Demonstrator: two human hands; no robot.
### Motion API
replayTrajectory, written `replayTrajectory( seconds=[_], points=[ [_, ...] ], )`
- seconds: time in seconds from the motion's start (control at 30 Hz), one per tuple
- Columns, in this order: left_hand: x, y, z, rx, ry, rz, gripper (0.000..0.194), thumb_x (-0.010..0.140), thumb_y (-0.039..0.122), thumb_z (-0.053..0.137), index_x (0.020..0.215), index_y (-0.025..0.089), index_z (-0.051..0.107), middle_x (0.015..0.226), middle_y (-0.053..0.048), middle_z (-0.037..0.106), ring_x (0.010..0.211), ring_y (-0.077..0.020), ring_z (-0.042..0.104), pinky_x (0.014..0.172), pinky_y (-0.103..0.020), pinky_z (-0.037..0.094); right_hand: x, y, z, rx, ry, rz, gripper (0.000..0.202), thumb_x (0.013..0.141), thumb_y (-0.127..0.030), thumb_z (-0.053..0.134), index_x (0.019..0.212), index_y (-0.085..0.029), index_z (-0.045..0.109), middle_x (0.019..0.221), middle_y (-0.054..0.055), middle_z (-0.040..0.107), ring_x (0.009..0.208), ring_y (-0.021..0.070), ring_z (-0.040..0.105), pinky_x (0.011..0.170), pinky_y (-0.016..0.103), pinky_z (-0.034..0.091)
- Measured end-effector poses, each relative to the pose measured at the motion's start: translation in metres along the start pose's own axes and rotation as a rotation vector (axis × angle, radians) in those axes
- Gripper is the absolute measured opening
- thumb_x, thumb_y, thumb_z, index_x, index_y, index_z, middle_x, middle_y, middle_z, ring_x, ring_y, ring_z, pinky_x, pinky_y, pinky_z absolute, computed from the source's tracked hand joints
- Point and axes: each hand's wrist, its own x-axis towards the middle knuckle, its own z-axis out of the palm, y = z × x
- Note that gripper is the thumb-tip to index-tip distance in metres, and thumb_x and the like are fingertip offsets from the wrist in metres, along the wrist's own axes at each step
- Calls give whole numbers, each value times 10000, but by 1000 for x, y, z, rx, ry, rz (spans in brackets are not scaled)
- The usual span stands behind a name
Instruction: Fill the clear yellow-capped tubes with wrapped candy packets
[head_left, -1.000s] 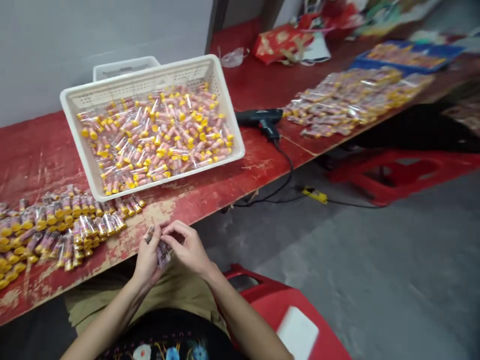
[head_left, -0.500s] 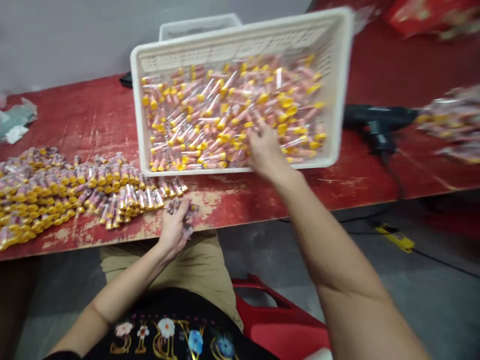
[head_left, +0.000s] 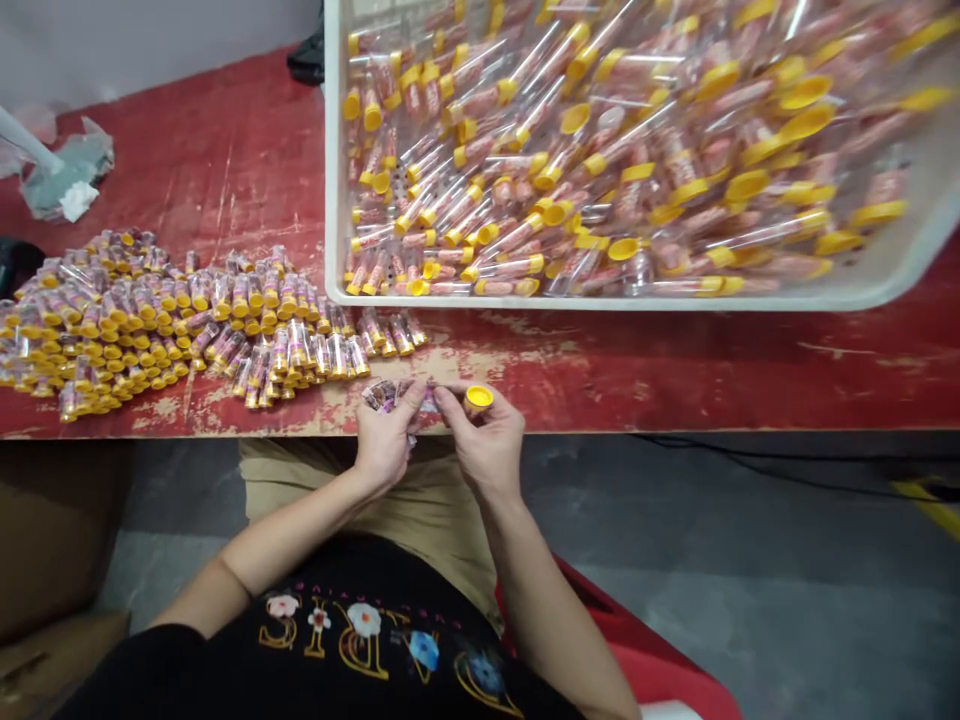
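Observation:
My left hand [head_left: 384,432] is closed around a bunch of small clear wrappers [head_left: 384,394] at the table's front edge. Close beside it on the right, my right hand [head_left: 489,432] holds a tube with a yellow cap [head_left: 478,398], its cap facing up. The thumb and finger of my right hand also pinch at a wrapper between the two hands. Beyond them stands a white basket [head_left: 600,302] filled with clear, yellow-capped tubes with pink contents. To the left lies a pile of wrapped yellow-capped tubes [head_left: 135,320].
The red table [head_left: 225,160] has worn patches. A crumpled greenish plastic bag [head_left: 71,175] lies at the far left, and a black object [head_left: 307,58] sits beside the basket. A red chair [head_left: 637,640] is behind me at the right, and cables hang below the table.
My right hand has come out of the basket with a yellow-capped tube and is now beside my left hand. The view has shifted, so the basket appears larger and farther right.

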Motion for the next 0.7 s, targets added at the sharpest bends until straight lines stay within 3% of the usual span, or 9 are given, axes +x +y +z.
replayTrajectory(
  seconds=[0.1,0.2,0.3,0.43,0.53,0.7],
  points=[
    [-2,1,-1,0,56,30,707,492,662,992,697,183,515,554,97,484,428,-13,377,389,-169,241,-1,-6,0,47,-2,36,488,774,-656,844,809,-192,696,701,-22,630,609,89,536,615,235,501],
    [-3,9,-2,2,61,-20,716,513,677,981,732,202,492,546,102,473,415,-22,376,375,-167,226,-4,-21,-10,163,-30,61,522,821,-735,764,927,-227,702,862,2,665,713,104,602,693,252,547],
    [-4,18,-2,0,32,-107,716,522,672,983,767,204,500,566,94,491,420,-22,385,372,-153,212,-9,-43,-25,290,-49,27,431,832,-641,819,1042,-273,743,928,-1,641,786,99,615,768,242,562],
    [-9,25,1,-40,-57,-166,726,459,608,1027,737,189,502,594,79,512,469,-19,429,392,-126,240,-16,-67,-31,319,-32,-103,416,817,-558,869,1146,-332,751,954,-3,645,808,112,610,725,240,547],
    [-12,25,5,-65,-120,-183,730,423,575,1045,707,175,505,609,73,519,509,-15,455,415,-111,274,-17,-67,-28,253,61,-224,370,848,-497,862,1155,-329,744,997,3,687,857,116,647,751,234,554],
    [-11,23,6,12,-167,-232,714,443,617,1024,713,162,545,624,45,581,513,-27,499,416,-117,292,-18,-52,-33,206,94,-245,381,902,-450,811,1234,-312,684,1040,13,736,702,106,645,652,256,565]
  ],
)
